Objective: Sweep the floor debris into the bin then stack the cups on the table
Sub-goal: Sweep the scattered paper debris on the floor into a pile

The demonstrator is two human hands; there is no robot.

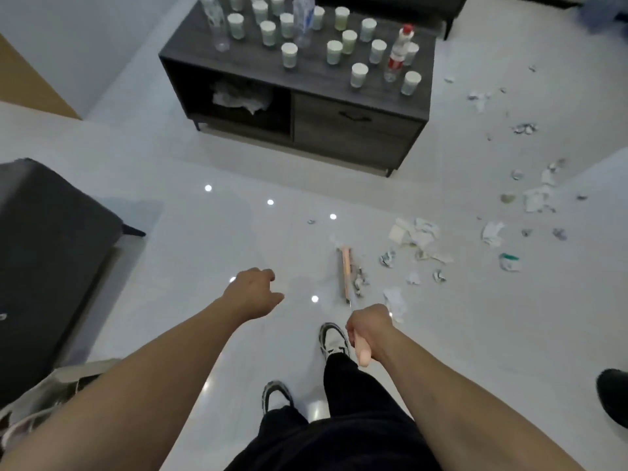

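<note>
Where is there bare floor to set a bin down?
Free: the white tiled floor between the dark grey low table and the black sofa. Crowded: torn paper scraps right of the pink broom held by the right hand.

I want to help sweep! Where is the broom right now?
The broom is low in the middle of the head view, its handle gripped by the right hand, its head on the floor beside the paper scraps.

Glossy white tile floor (217, 232) w/ ceiling-light reflections. Dark grey sofa (47, 266) at left, pale wall (85, 45) behind w/ a tan panel (30, 79). Dark furniture leg (448, 25) at top, far side.
</note>
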